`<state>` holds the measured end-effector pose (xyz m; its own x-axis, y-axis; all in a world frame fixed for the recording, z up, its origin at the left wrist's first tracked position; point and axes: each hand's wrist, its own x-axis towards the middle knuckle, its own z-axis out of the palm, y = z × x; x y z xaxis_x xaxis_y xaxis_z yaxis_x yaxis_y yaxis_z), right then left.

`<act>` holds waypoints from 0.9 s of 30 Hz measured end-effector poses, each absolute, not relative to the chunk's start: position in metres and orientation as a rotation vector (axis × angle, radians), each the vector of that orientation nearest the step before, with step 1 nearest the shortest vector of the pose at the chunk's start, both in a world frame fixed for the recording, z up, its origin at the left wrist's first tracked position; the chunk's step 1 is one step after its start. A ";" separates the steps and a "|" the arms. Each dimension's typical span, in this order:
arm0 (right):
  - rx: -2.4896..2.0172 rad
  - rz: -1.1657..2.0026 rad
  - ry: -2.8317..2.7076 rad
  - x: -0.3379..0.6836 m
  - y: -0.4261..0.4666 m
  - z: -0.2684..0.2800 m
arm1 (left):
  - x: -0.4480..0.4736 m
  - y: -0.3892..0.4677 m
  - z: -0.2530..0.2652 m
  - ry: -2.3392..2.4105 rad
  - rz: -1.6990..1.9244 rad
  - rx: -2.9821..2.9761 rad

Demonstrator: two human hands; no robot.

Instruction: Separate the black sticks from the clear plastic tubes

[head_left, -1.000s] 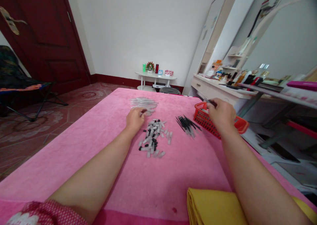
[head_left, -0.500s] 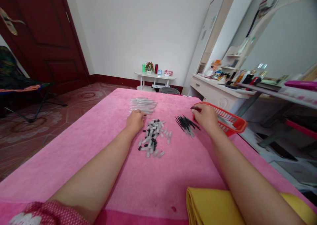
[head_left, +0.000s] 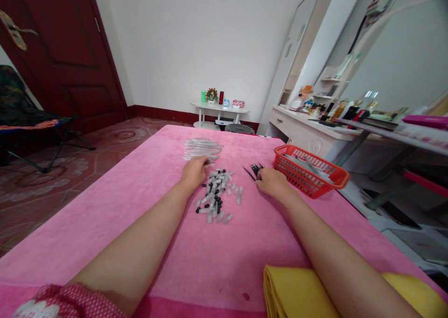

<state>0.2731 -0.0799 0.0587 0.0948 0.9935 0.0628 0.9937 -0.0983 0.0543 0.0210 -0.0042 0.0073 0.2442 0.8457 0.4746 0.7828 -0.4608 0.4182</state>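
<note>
My right hand (head_left: 273,182) is over the pile of thin black pen refills (head_left: 250,172), its fingers closed on some of them. Dark tips stick out past my fingers, and the hand covers the rest of the pile. Beside the near side of a row of clear pen barrels (head_left: 202,147), my left hand (head_left: 194,172) has its fingers curled together. What it holds, if anything, is hidden. Between my hands lies a loose heap of small frosted-white and black pen caps (head_left: 215,194).
A red plastic basket (head_left: 311,182) holding clear and grey pieces stands right of my right hand. A folded yellow cloth (head_left: 297,290) lies under my right forearm, on the pink table cover (head_left: 168,262). A dressing table (head_left: 301,126) stands beyond the basket.
My right hand has moved left and toward me, from the basket's near left corner down onto the pen refills. My left hand has shifted very slightly to the right.
</note>
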 end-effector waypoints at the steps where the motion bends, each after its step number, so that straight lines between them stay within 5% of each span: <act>1: -2.320 -0.130 -2.110 0.272 -0.080 0.060 | 0.022 -0.005 0.008 1.542 1.033 2.405; 13: -1.792 0.007 -2.195 0.252 -0.086 0.076 | 0.028 -0.007 0.010 1.147 1.226 2.483; 27: -1.729 -0.215 -2.218 0.246 -0.093 0.085 | 0.037 -0.017 0.015 1.012 1.210 2.567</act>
